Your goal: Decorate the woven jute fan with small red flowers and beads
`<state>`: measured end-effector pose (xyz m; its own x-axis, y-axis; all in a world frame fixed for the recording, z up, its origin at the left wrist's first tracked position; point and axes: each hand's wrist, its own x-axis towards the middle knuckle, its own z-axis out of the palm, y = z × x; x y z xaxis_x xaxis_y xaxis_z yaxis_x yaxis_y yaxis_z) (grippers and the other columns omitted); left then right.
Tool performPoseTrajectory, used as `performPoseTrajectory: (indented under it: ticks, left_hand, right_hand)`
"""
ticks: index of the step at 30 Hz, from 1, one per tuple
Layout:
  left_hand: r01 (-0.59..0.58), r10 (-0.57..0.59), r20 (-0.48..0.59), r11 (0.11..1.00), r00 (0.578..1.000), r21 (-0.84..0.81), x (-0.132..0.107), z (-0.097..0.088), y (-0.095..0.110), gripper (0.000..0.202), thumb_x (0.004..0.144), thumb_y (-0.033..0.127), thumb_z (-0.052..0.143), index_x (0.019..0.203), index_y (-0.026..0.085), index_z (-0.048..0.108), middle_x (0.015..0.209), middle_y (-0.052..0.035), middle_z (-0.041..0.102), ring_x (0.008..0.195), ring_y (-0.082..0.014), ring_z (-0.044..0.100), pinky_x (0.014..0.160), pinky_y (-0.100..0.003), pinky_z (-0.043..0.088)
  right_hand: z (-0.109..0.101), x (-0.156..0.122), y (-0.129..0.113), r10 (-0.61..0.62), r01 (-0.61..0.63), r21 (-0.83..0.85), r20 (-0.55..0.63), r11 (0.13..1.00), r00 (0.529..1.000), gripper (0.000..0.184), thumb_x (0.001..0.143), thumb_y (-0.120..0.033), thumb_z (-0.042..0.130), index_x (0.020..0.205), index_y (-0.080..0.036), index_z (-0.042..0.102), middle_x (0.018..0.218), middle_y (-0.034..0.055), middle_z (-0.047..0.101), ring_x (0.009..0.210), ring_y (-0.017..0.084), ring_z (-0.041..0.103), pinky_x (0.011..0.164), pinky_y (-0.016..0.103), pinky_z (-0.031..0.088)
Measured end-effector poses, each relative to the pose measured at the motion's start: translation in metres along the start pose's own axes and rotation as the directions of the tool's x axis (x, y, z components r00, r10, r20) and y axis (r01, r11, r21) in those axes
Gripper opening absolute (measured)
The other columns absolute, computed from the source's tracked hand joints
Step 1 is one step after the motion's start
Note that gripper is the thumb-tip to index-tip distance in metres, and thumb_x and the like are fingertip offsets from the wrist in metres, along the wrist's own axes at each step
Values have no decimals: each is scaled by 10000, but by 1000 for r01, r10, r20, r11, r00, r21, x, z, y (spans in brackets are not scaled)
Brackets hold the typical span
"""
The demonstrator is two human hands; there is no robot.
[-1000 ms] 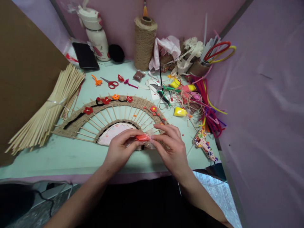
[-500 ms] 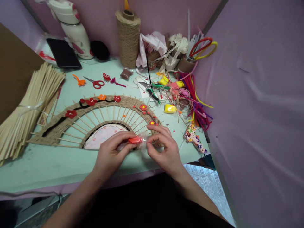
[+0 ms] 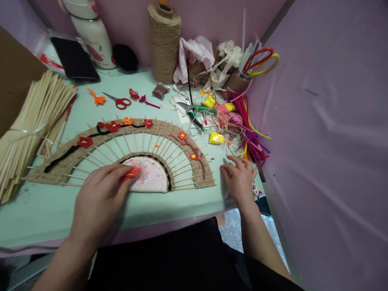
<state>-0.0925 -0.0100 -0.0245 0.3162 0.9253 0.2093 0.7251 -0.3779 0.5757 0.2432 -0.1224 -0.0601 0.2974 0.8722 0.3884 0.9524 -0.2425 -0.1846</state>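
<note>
My left hand (image 3: 98,196) is closed on a lump of orange-red clay in a clear plastic wrap (image 3: 132,173), held over the pink half-disc (image 3: 153,176) at the base of a woven fan-shaped piece (image 3: 169,129). The fan has wooden spokes, a jute band, a black branch and red and orange flowers. My right hand (image 3: 239,178) lies on the mint table (image 3: 60,210) just right of the fan's end, fingers loosely curled, nothing visible in it. A patterned paper cone lies partly hidden behind it.
A bundle of wooden sticks (image 3: 27,125) lies at the left. Red scissors (image 3: 119,103), green-handled pliers (image 3: 194,113), yellow clay packets (image 3: 216,138), pipe cleaners (image 3: 251,129) and a jute spool (image 3: 163,42) crowd the back. A bottle (image 3: 91,32) and phone (image 3: 72,58) stand at back left.
The hands have separated. My left hand moved left with the wrapped clay; my right hand let go and moved right onto the table beside the fan.
</note>
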Motion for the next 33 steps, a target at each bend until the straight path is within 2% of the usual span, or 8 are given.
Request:
performPoseTrajectory:
  ticks: [7, 11, 16, 19, 22, 25, 29, 33]
  left_hand:
    - [-17, 13, 76, 999, 997, 44, 3, 4, -8, 349, 878, 453, 569, 1156, 259, 653, 1111, -68, 618, 1043, -318, 564, 959, -443, 417]
    - [-52, 51, 45, 998, 998, 29, 4, -5, -2, 467, 868, 429, 595, 1297, 246, 566, 1216, -104, 585, 1148, -338, 513, 1025, -487, 381]
    - [-144, 133, -150, 987, 980, -67, 2, -7, 26, 369, 826, 289, 668, 1190, 260, 623, 1174, -68, 629, 1143, -308, 547, 1046, -478, 375]
    - [-156, 139, -81, 945, 987, -287, -2, 9, 52, 287, 804, 224, 674, 1089, 260, 659, 1098, -50, 674, 1072, -254, 596, 988, -417, 437]
    - [142, 58, 283, 757, 957, -637, -2, 37, 81, 160, 815, 258, 651, 966, 223, 691, 991, -55, 708, 907, -208, 641, 799, -331, 514]
    - [530, 20, 582, 389, 813, -754, 5, 61, 102, 152, 799, 325, 683, 883, 200, 698, 887, -44, 706, 810, -176, 618, 738, -294, 500]
    - [762, 22, 762, -8, 647, -647, 18, 74, 113, 261, 759, 408, 739, 765, 150, 702, 707, -18, 621, 644, -100, 497, 567, -216, 375]
    - [821, 102, 817, -142, 567, -552, 24, 77, 112, 314, 652, 367, 844, 778, 111, 712, 743, -35, 631, 667, -82, 524, 536, -181, 313]
  right_hand:
    - [-1, 5, -3, 33, -35, 27, 51, 999, 998, 113, 829, -199, 626, 742, -221, 695, 1118, 68, 718, 1108, 307, 499, 905, 517, 338]
    - [-15, 8, -11, 96, -94, 207, -2, 974, 995, 16, 802, -209, 636, 792, -212, 648, 1110, 83, 714, 1084, 284, 569, 932, 507, 394]
    - [-35, 11, -40, 187, -182, 543, 46, 820, 981, 46, 840, -194, 613, 855, -227, 642, 870, 23, 715, 817, 174, 643, 769, 338, 487]
    - [-39, 13, -60, 204, -232, 703, 125, 672, 971, 87, 831, -204, 657, 913, -228, 637, 838, 9, 694, 787, 155, 640, 759, 320, 496]
    - [-40, 15, -74, 183, -253, 809, 182, 531, 966, 259, 807, -199, 699, 1042, -232, 595, 853, 6, 684, 798, 154, 650, 783, 328, 515]
    - [-43, 16, -80, 119, -226, 826, 192, 517, 974, 383, 792, -178, 724, 1134, -259, 571, 837, -17, 669, 796, 149, 645, 805, 331, 516]
    - [-48, 14, -80, 44, -137, 767, 141, 627, 989, 466, 825, -169, 705, 1242, -301, 545, 867, -19, 687, 863, 169, 666, 899, 381, 512]
    - [-51, 12, -79, -36, -11, 648, 58, 761, 998, 493, 872, -155, 653, 1313, -326, 516, 984, 13, 729, 974, 189, 667, 934, 405, 512]
